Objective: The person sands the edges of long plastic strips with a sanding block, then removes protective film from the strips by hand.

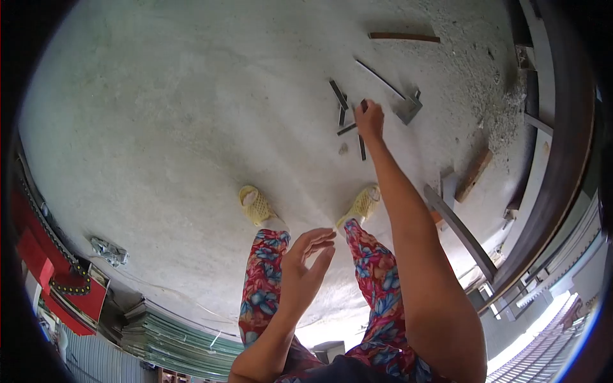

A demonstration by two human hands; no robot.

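My right hand (pixel 370 120) reaches down to the concrete floor, its fingers closed round a short dark piece (pixel 364 106) whose end shows at the fingertips. Several dark metal strips (pixel 338 94) lie loosely on the floor just left of it. To its right sits a grey metal bracket (pixel 408 108), with a long thin rod (pixel 380 78) running up and left from it. My left hand (pixel 310 258) hovers above my legs, fingers curved and apart from the thumb, with nothing in it.
Yellow shoes (pixel 257 204) stand on the floor. A rusty bar (pixel 404 37) lies at the top. At the right are a wooden block (pixel 474 175), a slanted metal bar (pixel 461 231) and a large curved beam (pixel 570 134). Red machinery (pixel 70 313) and stacked green sheets (pixel 182 338) line the lower left.
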